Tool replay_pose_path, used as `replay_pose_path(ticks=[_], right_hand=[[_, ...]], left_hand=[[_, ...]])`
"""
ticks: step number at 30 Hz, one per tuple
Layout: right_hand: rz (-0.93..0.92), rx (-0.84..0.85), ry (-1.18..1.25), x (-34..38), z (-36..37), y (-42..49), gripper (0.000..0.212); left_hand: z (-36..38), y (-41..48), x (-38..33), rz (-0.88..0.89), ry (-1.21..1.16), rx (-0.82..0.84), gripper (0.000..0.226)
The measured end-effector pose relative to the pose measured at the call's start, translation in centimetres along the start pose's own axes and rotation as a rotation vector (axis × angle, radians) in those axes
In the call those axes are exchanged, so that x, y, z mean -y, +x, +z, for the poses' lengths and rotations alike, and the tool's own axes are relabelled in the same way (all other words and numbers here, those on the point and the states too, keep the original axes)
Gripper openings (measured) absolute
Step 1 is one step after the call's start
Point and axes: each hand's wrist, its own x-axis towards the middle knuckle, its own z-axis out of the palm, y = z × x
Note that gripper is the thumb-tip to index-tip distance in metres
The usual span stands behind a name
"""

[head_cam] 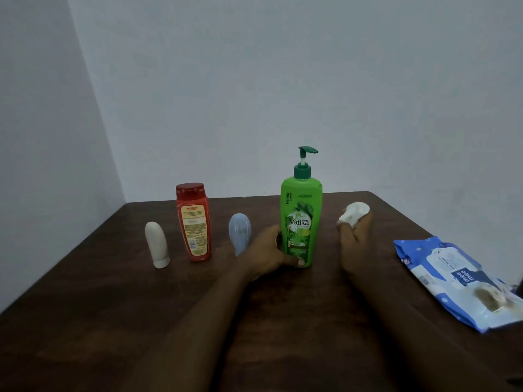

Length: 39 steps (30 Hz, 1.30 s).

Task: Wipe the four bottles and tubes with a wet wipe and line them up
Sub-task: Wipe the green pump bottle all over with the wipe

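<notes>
Bottles and tubes, four, all upright on the dark wooden surface [113, 306] in a rough row, left to right:
- white tube [157, 244], standing on its cap;
- red bottle [194, 222], just beside it;
- pale blue tube [239, 232];
- green pump bottle [301, 216], at the right end.

Hands: the left hand [267, 256] grips the green pump bottle low, near its base, fingers curled round it. The right hand [355, 241], just right of that bottle and apart from it, clutches a crumpled wet wipe [353, 213].

Progress, as judged: the row looks nearly formed, and the green pump bottle is the item in hand. Which items are already wiped cannot be told. A pack of wipes [452, 278] lies at the far right.
</notes>
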Motion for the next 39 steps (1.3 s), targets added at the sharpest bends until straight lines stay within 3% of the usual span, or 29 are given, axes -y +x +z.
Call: replay_pose_path(ticks=[3,7,14,21,24,29,39], right_hand=[[0.013,0.005,-0.015,-0.7,0.2,0.2,0.016],[0.076,0.021,0.029,-1.5,0.9,0.5,0.03],[0.121,0.016,0.085,-1.8,0.8,0.8,0.014],[0.125,0.002,0.134,-2.1,0.8,0.8,0.026],[0.285,-0.041,0.233,-1.9,0.6,1.4,0.022],[0.625,0.106,0.661,-1.3,0.3,1.6,0.027],[0.779,0.105,0.904,-1.2,-0.5,2.0,0.027]], left_hand=[[1.0,0.2,0.6,-0.005,0.041,-0.132,0.07],[1.6,0.8,0.8,0.002,0.091,-0.222,0.069],[1.5,1.1,1.3,-0.013,0.117,-0.221,0.071],[1.6,0.9,1.3,-0.023,0.171,-0.219,0.074],[1.5,0.9,1.2,-0.027,0.168,-0.212,0.077],[1.4,0.7,1.2,-0.03,0.174,-0.188,0.08],[1.5,1.1,1.4,-0.024,0.183,-0.211,0.085]])
